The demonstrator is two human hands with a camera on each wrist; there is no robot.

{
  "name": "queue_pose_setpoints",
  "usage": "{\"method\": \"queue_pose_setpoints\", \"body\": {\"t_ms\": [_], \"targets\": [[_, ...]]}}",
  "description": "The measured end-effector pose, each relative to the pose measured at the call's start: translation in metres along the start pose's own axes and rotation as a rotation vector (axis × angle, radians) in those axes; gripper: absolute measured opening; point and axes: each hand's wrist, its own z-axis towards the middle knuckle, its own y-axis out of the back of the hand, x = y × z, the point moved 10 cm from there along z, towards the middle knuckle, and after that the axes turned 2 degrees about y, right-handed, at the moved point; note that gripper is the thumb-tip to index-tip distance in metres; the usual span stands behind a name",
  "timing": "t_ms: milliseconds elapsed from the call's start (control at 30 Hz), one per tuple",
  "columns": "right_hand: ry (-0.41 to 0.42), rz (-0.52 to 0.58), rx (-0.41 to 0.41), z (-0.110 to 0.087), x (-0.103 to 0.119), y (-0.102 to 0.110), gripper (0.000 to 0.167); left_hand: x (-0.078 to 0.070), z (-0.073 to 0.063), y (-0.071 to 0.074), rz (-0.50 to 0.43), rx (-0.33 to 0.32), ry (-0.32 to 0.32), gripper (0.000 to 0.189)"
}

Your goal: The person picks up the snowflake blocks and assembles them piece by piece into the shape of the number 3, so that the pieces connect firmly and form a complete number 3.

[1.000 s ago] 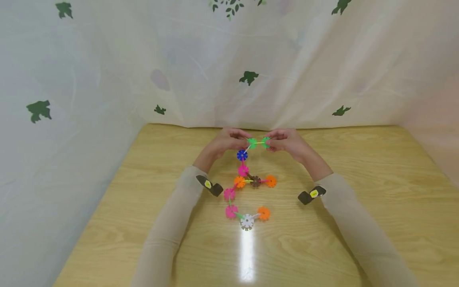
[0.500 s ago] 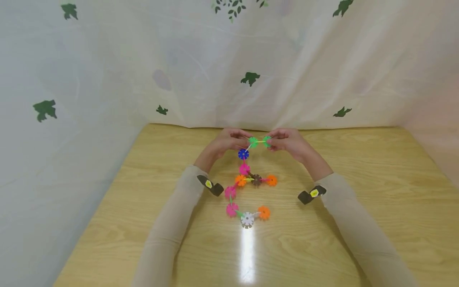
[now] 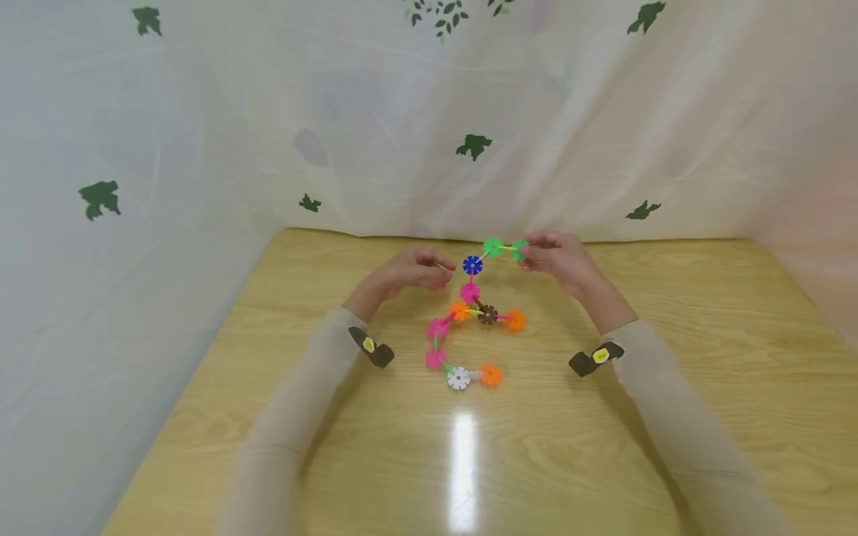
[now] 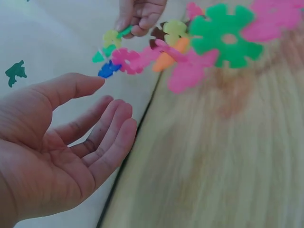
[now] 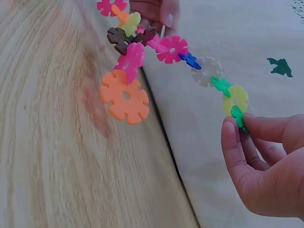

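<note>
A chain of notched plastic snowflake discs, joined edge to edge, spans the middle of the head view. My right hand (image 3: 563,262) pinches the green disc (image 5: 239,118) at its far end between thumb and fingers. From there the chain runs through a yellow disc (image 5: 235,100), another green disc (image 3: 492,248) and a blue disc (image 3: 472,266) to pink ones. A side branch ends in an orange disc (image 5: 124,97). Nearest the body are a white disc (image 3: 459,378) and an orange disc. My left hand (image 3: 409,269) holds nothing, fingers loosely bent, left of the blue disc.
Under the chain lies a wood-grain table (image 3: 637,417) with a bright light reflection in front. A pale curtain (image 3: 389,171) with green leaf-like prints hangs along the table's back edge and left side.
My left hand has let go of the green disc beside the blue one and drawn away left. My right hand has shifted right and farther back, with the chain following.
</note>
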Motion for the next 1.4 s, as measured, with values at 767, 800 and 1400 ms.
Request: {"method": "queue_pose_setpoints", "body": {"t_ms": [767, 800, 1400], "targets": [[-0.006, 0.131, -0.024, -0.013, 0.006, 0.025, 0.021, 0.027, -0.022, -0.023, 0.132, 0.247, 0.123, 0.034], [-0.007, 0.119, -0.017, -0.014, 0.006, 0.027, 0.022, 0.027, -0.022, -0.024, 0.125, 0.247, 0.121, 0.034], [-0.071, -0.442, 0.144, -0.042, -0.014, 0.052, 0.047, 0.017, -0.009, -0.013, 0.079, 0.206, 0.087, 0.035]]}}
